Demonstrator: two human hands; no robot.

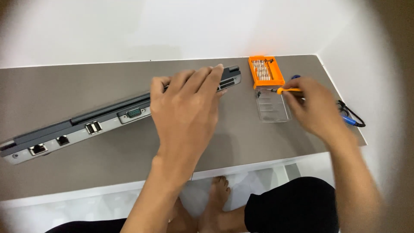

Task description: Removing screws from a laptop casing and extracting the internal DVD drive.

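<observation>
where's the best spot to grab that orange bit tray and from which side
Take the orange bit tray by its two long edges, coming down from above. It lies flat on the grey table with its bits facing up, so a side pinch keeps it level. Its near end meets the clear lid and the right hand, so avoid that end.

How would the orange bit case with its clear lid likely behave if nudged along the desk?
The orange bit case lies flat and low, so it would probably slide, not tip. Its clear lid is folded open on the desk and may flap or drag. The small bits racked inside could probably rattle loose if jolted.
</observation>
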